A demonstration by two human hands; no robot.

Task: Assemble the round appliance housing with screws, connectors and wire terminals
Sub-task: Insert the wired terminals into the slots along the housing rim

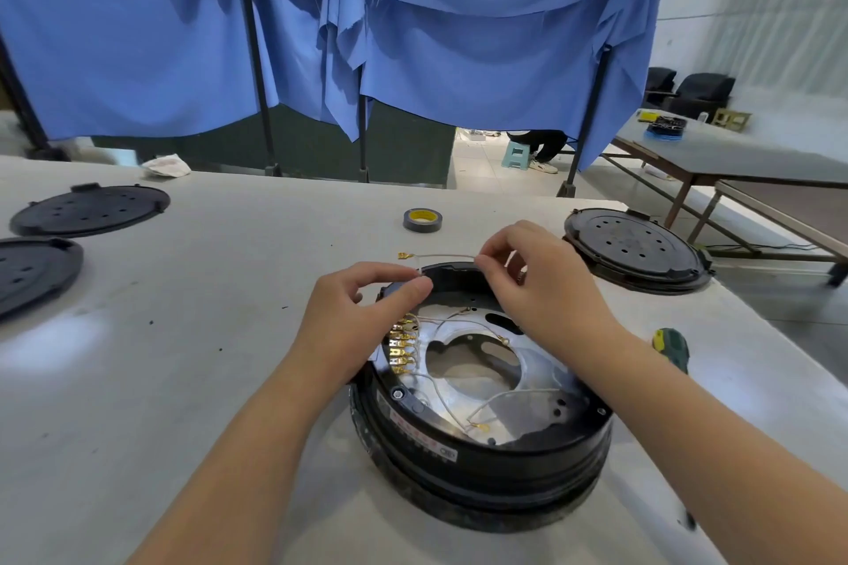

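A round black appliance housing (482, 468) lies open side up on the table in front of me, with a shiny metal plate (537, 362) and thin white wires inside. A row of several brass terminals (401, 346) sits along its left inner wall. My left hand (362, 312) pinches a thin white wire (443, 256) at the housing's far left rim. My right hand (532, 280) pinches the same wire further right, over the far rim. The wire's free end carries a brass terminal (404, 256) that sticks out to the left, above the table.
A roll of dark tape (422, 219) lies beyond the housing. Black perforated covers lie at far left (89, 209), left edge (32, 273) and right (635, 250). A green and yellow screwdriver (672, 346) rests right of my forearm. Blue cloth hangs behind the table.
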